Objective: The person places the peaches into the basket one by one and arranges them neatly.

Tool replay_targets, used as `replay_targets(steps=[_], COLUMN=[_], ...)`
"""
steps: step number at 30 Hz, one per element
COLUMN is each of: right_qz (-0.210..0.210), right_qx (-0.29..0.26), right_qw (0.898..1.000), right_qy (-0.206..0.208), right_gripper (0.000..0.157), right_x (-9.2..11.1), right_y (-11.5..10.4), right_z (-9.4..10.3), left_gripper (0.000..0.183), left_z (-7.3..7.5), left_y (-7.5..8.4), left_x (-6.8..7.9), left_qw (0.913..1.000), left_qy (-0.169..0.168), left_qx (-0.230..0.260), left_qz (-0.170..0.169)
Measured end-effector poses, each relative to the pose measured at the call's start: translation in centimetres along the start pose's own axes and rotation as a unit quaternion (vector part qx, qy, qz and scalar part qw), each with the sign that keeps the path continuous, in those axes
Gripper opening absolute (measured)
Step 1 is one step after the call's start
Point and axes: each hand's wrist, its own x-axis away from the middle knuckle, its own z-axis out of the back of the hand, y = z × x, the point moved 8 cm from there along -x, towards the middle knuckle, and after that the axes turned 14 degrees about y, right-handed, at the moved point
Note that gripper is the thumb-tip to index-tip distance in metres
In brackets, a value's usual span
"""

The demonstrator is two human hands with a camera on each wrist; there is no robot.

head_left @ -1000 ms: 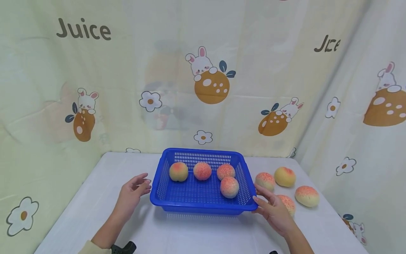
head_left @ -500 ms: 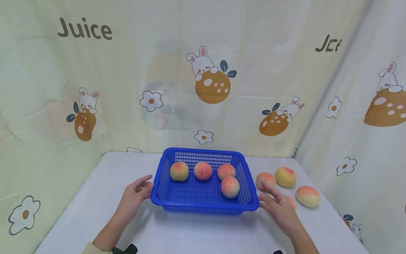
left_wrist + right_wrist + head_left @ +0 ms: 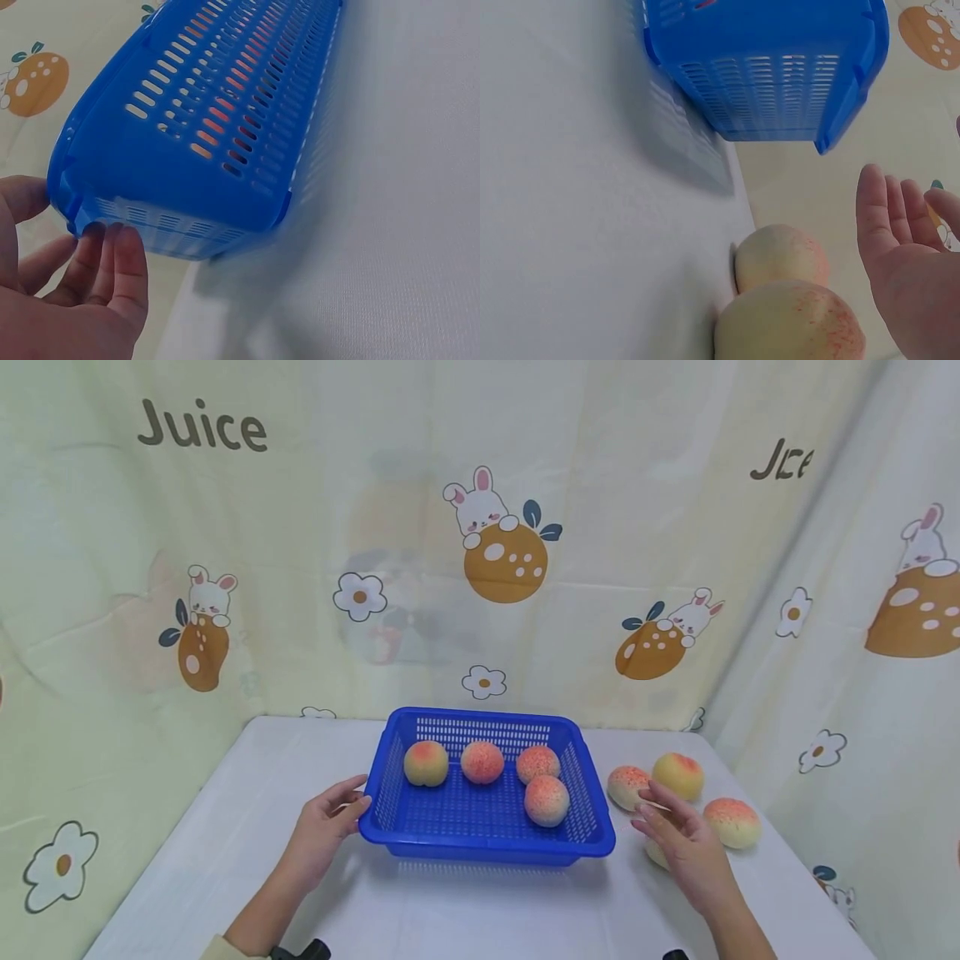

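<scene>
A blue plastic basket (image 3: 487, 852) with slotted walls stands on the table. Inside it lie several peaches, among them a yellowish peach (image 3: 426, 763) at the left and a speckled peach (image 3: 547, 801) at the right. My left hand (image 3: 324, 831) holds the basket's left rim between thumb and fingers, the fingertips tucked beneath it in the left wrist view. My right hand (image 3: 686, 843) is apart from the basket, over the peaches on the right, with relaxed fingers and nothing in it. It partly hides one pale peach (image 3: 657, 853).
More peaches lie right of the basket: a speckled peach (image 3: 628, 787), a yellow peach (image 3: 678, 776) and a pink-topped peach (image 3: 732, 822). A printed curtain (image 3: 405, 527) rises behind the white table (image 3: 480, 918) and along both sides.
My right hand has left the basket's right rim and moved right, over the loose peaches. My left hand has moved slightly right, from beside the left rim onto it.
</scene>
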Motion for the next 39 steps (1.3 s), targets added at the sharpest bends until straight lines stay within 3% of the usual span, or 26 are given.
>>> replay_targets(steps=[5,10,14,27,34,39], right_qz=[0.031,0.049,0.039,0.026,0.028,0.005], right_qx=[0.032,-0.024,-0.050,0.051,0.164,0.203], right_qw=[0.998,0.996,0.994,0.978,0.961,0.953], right_qy=[0.042,0.074,0.092,0.199,0.219,0.223], right_gripper=[0.064,0.051,0.048,0.053,0.060,0.063], right_x=[0.0,-0.2,-0.4,-0.8,-0.9,-0.9], right_y=[-0.6,-0.8,-0.3,0.9,1.9,2.7], right_z=[1.5,2.8,3.7,6.6,7.2,7.5], left_gripper=[0.048,0.049,0.048,0.051,0.054,0.058], left_z=[-0.1,-0.3,-0.3,-0.3,-0.4,-0.3], left_y=[0.0,0.2,0.1,-0.1,-0.1,-0.1], left_x=[0.1,0.2,0.1,0.2,0.2,0.0], left_qw=[1.0000,0.9999,0.9997,0.9983,0.9964,0.9949], left_qy=[0.000,-0.001,-0.002,-0.014,-0.033,-0.045], left_qx=[0.000,0.010,0.018,0.040,0.060,0.064], left_qz=[0.002,0.006,0.014,0.040,0.051,0.064])
